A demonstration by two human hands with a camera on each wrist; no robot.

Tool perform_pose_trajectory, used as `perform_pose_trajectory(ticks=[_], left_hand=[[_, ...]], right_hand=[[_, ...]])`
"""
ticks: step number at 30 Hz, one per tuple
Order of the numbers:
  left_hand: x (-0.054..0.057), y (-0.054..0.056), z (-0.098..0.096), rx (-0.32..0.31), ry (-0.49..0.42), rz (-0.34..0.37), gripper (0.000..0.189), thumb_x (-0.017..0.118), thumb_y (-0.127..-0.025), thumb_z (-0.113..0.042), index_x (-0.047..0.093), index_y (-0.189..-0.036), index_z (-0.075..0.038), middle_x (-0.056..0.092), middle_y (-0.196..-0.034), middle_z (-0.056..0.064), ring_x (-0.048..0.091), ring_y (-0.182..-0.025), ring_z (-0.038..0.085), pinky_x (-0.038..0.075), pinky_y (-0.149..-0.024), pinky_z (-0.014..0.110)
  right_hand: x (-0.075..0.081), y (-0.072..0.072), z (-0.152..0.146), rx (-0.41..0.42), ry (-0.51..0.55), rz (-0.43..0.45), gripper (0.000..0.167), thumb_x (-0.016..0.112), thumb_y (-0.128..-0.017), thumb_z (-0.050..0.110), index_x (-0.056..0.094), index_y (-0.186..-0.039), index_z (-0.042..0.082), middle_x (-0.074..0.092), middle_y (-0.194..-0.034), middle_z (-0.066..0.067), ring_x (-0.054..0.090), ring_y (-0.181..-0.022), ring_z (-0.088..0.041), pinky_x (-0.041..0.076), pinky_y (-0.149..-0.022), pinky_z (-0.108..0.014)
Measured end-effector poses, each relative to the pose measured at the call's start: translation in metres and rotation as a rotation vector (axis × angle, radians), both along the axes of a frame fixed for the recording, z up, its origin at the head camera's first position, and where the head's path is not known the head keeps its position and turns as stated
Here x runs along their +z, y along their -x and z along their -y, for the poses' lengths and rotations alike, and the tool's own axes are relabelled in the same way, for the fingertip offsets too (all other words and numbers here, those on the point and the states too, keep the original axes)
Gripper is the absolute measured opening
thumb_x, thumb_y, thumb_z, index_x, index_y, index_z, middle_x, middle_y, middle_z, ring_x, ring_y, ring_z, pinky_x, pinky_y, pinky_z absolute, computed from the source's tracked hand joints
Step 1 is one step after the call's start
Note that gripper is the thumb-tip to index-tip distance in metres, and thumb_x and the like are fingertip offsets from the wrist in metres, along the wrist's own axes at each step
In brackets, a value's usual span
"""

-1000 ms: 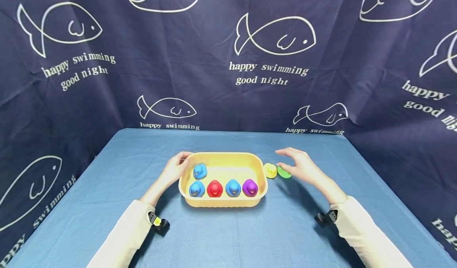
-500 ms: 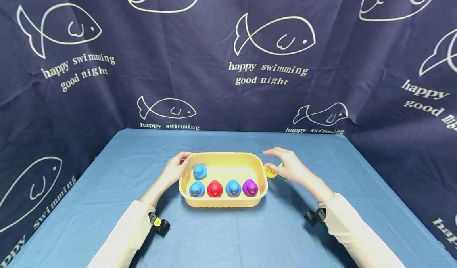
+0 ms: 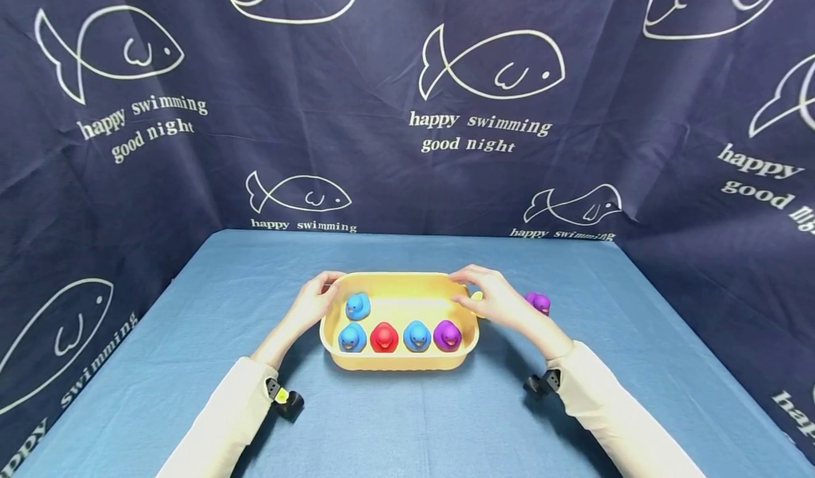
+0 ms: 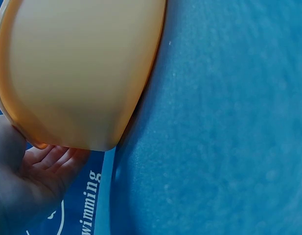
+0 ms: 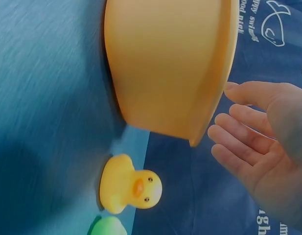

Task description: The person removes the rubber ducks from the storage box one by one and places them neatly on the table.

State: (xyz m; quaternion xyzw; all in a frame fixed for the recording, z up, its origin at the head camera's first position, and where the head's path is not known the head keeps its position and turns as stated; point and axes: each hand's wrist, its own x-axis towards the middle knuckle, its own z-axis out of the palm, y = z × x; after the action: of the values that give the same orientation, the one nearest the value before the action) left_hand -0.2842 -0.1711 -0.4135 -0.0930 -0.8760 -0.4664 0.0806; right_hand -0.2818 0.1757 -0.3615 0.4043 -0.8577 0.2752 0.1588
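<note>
A yellow plastic tub (image 3: 401,363) stands on the table, holding several rubber ducks. My left hand (image 3: 312,300) grips its left end; in the left wrist view the thumb lies at the rim and the fingers reach behind the wall. At the right end, my right hand (image 3: 493,300) has its thumb right at the rim, fingers spread loosely by the far corner and nothing in its grasp. A yellow rubber duck (image 5: 136,186) sits beside that end, mostly hidden by the hand in the head view. Beyond it shows part of a green object (image 5: 107,226).
Along the tub's front are a blue duck (image 3: 352,338), a red duck (image 3: 384,337), another blue duck (image 3: 417,336) and a purple duck (image 3: 448,336). A third blue duck (image 3: 357,306) sits behind. Another purple duck (image 3: 538,302) is on the table past my right hand.
My right hand has moved left, from over the green object to the tub's right end, covering the yellow duck and uncovering the purple one on the table. The left hand stays put.
</note>
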Motion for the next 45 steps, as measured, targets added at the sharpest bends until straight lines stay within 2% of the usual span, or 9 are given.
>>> perform_pose_trajectory(ticks=[12, 30, 39, 45], left_hand=[[0.0, 0.0, 0.002, 0.005, 0.004, 0.003, 0.028, 0.05, -0.096, -0.012, 0.059, -0.119, -0.002, 0.064, -0.111, 0.018, 0.061, -0.099, 0.028, 0.049, -0.084, 0.037], [-0.004, 0.001, 0.0, 0.011, 0.012, 0.003, 0.028, 0.05, -0.096, -0.013, 0.059, -0.12, -0.002, 0.064, -0.111, 0.018, 0.062, -0.099, 0.028, 0.049, -0.088, 0.041], [-0.003, 0.001, 0.0, 0.017, 0.015, -0.004, 0.028, 0.05, -0.096, -0.013, 0.06, -0.12, -0.002, 0.065, -0.111, 0.017, 0.061, -0.1, 0.028, 0.048, -0.089, 0.042], [-0.001, 0.001, 0.0, 0.019, 0.018, -0.011, 0.028, 0.05, -0.096, -0.013, 0.059, -0.12, -0.002, 0.064, -0.111, 0.018, 0.061, -0.099, 0.029, 0.048, -0.089, 0.042]], right_hand=[[-0.002, 0.0, 0.022, 0.006, 0.017, 0.064, 0.034, 0.074, -0.079, 0.011, 0.066, -0.109, -0.002, 0.068, -0.102, -0.015, 0.064, -0.097, -0.027, 0.05, -0.088, -0.042], [0.001, -0.001, 0.054, 0.074, -0.016, 0.075, 0.034, 0.073, -0.081, 0.014, 0.065, -0.112, 0.002, 0.067, -0.104, -0.014, 0.063, -0.098, -0.023, 0.05, -0.089, -0.038], [-0.001, -0.004, 0.071, 0.033, -0.072, 0.1, 0.038, 0.071, -0.083, 0.019, 0.064, -0.116, 0.003, 0.066, -0.11, -0.01, 0.063, -0.102, -0.022, 0.05, -0.091, -0.038], [0.0, -0.006, 0.082, 0.009, -0.117, 0.178, 0.041, 0.069, -0.085, 0.024, 0.062, -0.121, 0.006, 0.063, -0.119, -0.008, 0.058, -0.113, -0.023, 0.046, -0.097, -0.038]])
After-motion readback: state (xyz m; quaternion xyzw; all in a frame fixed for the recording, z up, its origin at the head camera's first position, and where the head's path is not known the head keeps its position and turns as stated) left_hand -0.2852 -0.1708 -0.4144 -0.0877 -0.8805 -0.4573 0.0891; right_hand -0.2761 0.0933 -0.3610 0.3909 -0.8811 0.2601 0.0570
